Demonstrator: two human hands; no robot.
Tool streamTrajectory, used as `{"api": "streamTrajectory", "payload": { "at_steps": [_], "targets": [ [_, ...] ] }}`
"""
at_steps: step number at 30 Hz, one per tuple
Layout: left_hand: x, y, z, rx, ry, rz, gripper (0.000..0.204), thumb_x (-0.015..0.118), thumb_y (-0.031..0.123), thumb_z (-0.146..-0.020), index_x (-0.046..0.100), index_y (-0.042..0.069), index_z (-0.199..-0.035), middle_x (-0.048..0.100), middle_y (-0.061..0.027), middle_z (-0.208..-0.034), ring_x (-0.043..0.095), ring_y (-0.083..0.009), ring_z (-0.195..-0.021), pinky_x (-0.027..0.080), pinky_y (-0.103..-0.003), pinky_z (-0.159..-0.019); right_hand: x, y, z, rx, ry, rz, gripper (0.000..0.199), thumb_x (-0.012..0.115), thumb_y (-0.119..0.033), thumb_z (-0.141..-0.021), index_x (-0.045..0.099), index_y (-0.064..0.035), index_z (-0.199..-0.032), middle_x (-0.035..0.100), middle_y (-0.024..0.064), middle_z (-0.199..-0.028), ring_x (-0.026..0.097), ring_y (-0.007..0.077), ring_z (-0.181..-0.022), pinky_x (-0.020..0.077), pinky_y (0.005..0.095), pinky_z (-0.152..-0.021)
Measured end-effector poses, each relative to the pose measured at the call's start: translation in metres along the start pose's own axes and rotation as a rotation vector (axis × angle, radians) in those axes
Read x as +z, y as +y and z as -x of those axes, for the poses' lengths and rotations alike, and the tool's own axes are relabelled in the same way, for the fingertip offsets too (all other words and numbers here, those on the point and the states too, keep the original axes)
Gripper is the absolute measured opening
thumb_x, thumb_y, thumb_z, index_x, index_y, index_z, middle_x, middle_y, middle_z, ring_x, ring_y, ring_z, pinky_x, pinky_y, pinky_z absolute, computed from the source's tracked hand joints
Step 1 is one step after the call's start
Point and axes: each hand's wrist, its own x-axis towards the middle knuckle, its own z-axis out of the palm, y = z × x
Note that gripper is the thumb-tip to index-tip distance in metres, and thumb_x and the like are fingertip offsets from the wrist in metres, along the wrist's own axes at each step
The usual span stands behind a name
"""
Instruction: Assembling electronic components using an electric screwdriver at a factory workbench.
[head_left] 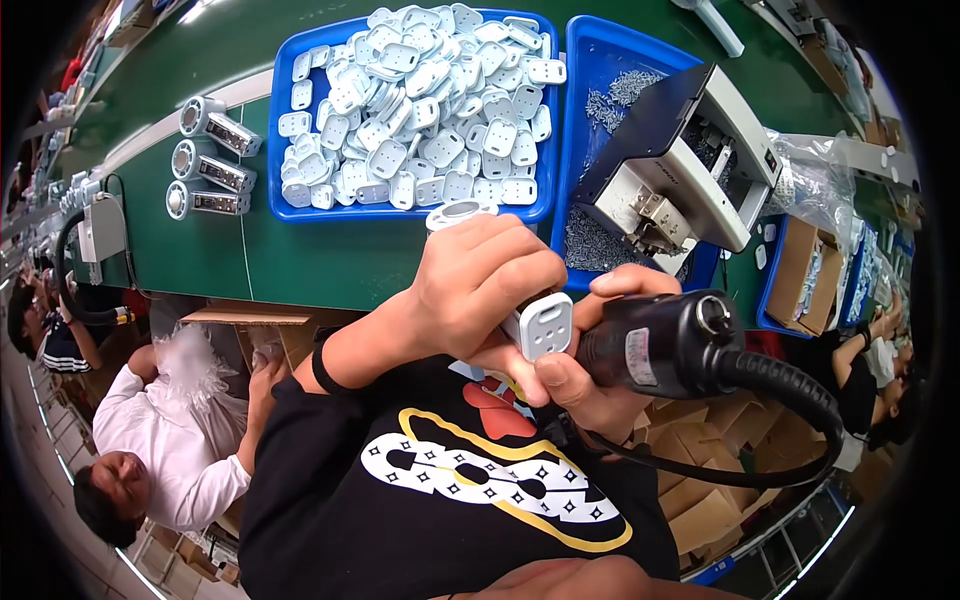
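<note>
My left hand [485, 275] is closed around a white handheld housing. Its round ring end [460, 213] shows beyond the knuckles, and a white end cap [547, 326] with small holes and a slot faces up between both hands. A black electric screwdriver [655, 345] lies in my right hand [608, 385], its cable looping down to the right. The thumb and fingertips of that hand reach the capped end of the housing. From this angle the screwdriver's tip is hidden behind the fingers.
Beyond my hands, a blue tray [400, 212] is heaped with white caps. To its right, a metal screw feeder [690, 170] stands in a blue bin [585, 100] of loose screws. Several similar housings [212, 165] lie left on the green table [330, 265]. A co-worker [170, 440] sits at left.
</note>
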Motion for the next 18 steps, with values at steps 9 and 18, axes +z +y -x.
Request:
{"api": "streamTrajectory", "payload": {
  "at_steps": [9, 18],
  "targets": [
    [-0.034, 0.016, -0.032, -0.040, -0.001, 0.007, 0.079, 0.067, 0.074, -0.077, 0.061, -0.001, -0.098, 0.058, -0.0074, -0.077, 0.056, -0.0235, -0.058, 0.043, -0.034, -0.050, 0.014, -0.006, -0.009, -0.072, 0.005, -0.116, 0.058, 0.072, -0.001, -0.081, 0.039, -0.0029, -0.128, 0.065, 0.0125, -0.083, 0.056, 0.0101, -0.060, 0.0480, 0.0222, -0.058],
    [-0.181, -0.166, -0.121, -0.378, -0.358, -1.022, 0.039, 0.066, 0.044, -0.088, 0.065, 0.007, -0.101, 0.069, -0.0145, -0.092, 0.067, -0.0327, -0.091, 0.053, -0.046, -0.080, 0.029, 0.033, -0.050, 0.234, 0.128, 0.355, 0.062, 0.074, -0.007, -0.083, 0.041, -0.0035, -0.136, 0.071, 0.0181, -0.095, 0.066, 0.0172, -0.063, 0.0509, 0.0262, -0.057]
  ]
}}
